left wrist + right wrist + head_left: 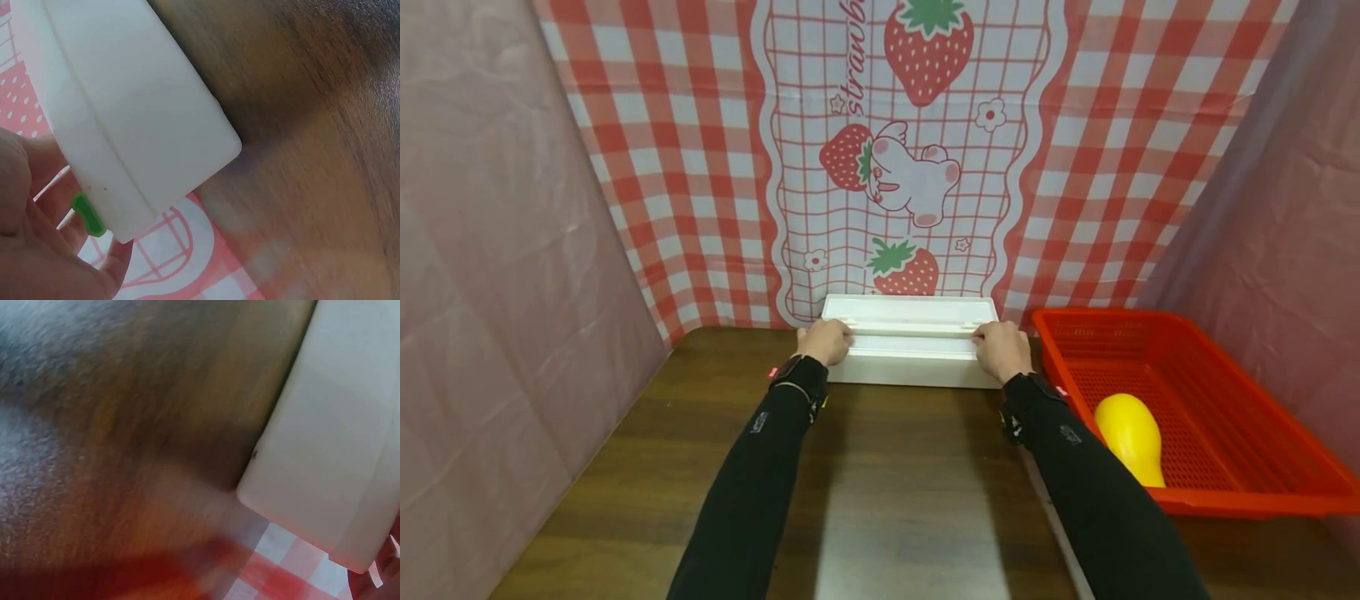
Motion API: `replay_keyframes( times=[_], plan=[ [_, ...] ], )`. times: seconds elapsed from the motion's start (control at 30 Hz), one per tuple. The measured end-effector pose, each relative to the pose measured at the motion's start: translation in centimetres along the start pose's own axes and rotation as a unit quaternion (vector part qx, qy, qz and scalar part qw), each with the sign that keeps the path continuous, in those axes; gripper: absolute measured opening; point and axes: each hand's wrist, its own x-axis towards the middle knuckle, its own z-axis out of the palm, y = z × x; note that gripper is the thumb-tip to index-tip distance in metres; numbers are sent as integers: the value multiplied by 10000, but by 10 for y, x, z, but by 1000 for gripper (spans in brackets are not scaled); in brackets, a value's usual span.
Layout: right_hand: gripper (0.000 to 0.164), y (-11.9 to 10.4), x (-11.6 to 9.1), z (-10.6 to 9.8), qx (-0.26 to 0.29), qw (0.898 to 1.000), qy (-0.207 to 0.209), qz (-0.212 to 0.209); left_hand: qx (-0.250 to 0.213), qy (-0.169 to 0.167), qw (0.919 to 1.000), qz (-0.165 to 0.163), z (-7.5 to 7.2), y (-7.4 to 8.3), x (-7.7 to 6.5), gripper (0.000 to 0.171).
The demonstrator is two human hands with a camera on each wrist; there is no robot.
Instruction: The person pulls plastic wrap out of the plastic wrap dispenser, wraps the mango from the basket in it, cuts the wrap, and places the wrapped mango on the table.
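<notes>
A long white box [917,372] lies across the table's far end, its lid [910,308] raised at the back against the cloth. My left hand [824,342] holds the lid by its left end, with fingers and thumb around the edge. At the right end, my right hand [1004,350] grips the lid's other edge, fingers curled. In the left wrist view, a small green tab [89,214] shows at the box's corner beside the left fingers. The right wrist view shows the box's smooth white side [331,437]; most of the right hand is out of that picture.
To the right stands a red plastic basket [1255,500] with a yellow rounded object [1129,437] in it. Behind the box hangs a red checked strawberry cloth [715,167]. Pink curtains [497,292] close off both sides of the brown wooden table [700,467].
</notes>
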Motion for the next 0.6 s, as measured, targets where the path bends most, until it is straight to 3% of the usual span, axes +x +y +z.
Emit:
replay_keyframes(
  times=[0.13, 0.37, 0.6],
  plan=[
    [17, 1, -1, 3, -111, 9997, 189, -68, 31, 108, 9999, 12, 1, -1, 0, 29],
    [18, 2, -1, 9, -569, 9971, 305, -391, 41, 741, 9970, 231, 11, -6, -1, 24],
    [15, 0, 0, 8, -412, 9981, 375, -264, 132, 1216, 9916, 411, 14, -7, 4, 20]
  ],
)
